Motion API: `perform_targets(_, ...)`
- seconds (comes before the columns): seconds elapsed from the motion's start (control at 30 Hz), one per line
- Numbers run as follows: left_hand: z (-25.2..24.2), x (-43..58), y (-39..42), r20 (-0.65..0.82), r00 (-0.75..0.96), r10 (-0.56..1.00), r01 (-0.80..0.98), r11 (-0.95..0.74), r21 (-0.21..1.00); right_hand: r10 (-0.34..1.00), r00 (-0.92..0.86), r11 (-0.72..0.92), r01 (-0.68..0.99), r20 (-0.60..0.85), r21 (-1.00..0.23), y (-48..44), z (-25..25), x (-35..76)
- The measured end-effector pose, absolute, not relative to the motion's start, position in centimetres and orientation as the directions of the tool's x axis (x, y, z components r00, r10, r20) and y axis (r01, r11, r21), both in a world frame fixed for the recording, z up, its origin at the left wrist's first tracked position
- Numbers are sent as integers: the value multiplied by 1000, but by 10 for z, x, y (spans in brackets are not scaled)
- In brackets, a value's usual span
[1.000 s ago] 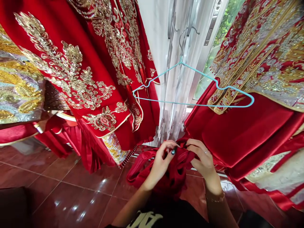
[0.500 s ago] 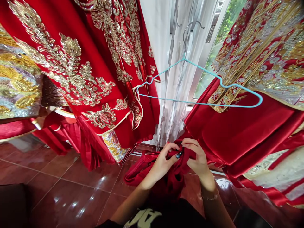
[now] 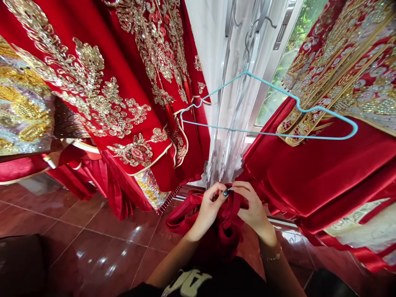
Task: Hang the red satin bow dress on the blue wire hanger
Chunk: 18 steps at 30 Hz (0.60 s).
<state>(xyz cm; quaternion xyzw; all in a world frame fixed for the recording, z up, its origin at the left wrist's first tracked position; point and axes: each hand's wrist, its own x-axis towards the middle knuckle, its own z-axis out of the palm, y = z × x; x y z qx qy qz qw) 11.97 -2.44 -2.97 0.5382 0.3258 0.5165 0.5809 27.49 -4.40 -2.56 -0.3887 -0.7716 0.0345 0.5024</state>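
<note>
A bunched dark red garment (image 3: 227, 231) hangs below my two hands, near my body. With thumb and fingers pinched together, my left hand (image 3: 212, 206) grips the garment's upper edge. My right hand (image 3: 252, 208) meets it there, its fingertips closed on the same edge; whether a small fastener lies between the fingertips is too small to make out. In front of and above my hands hangs a light blue wire hanger (image 3: 272, 134) with no garment on it.
Red garments with gold beading (image 3: 117, 111) hang to the left. On the right hang a beaded jacket (image 3: 346, 74) and a red satin skirt (image 3: 306, 177). Behind the hanger are a white curtain (image 3: 206, 24) and a window frame. Dark red tiles (image 3: 102, 247) cover the floor.
Both hands have drawn closer together at the garment's edge, fingertips now nearly touching. The hanger appears slightly farther right in view.
</note>
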Motion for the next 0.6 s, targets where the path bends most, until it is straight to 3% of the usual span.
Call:
perform_targets(0.13,-33,119,-23,77,95,992,-385,-35,922,616,-103,691,547,781,-473,-41,-27,273)
perform_targets(0.27,-30,111,-20,64,55,996,-386,-38,922,582,-219,686,650,783,-328,-48,-28,302)
perform_targets(0.43,-27,106,-18,113,38,993,-389,-90,917,818,-339,502,816,464,-288,-89,-18,370)
perform_targets(0.53,-27,113,-19,137,79,987,-383,-97,918,834,-283,464,825,473,-324,-106,-4,368)
perform_targets(0.6,-25,120,-21,153,113,982,-335,-107,936,808,-288,533,730,514,-427,-104,1,341)
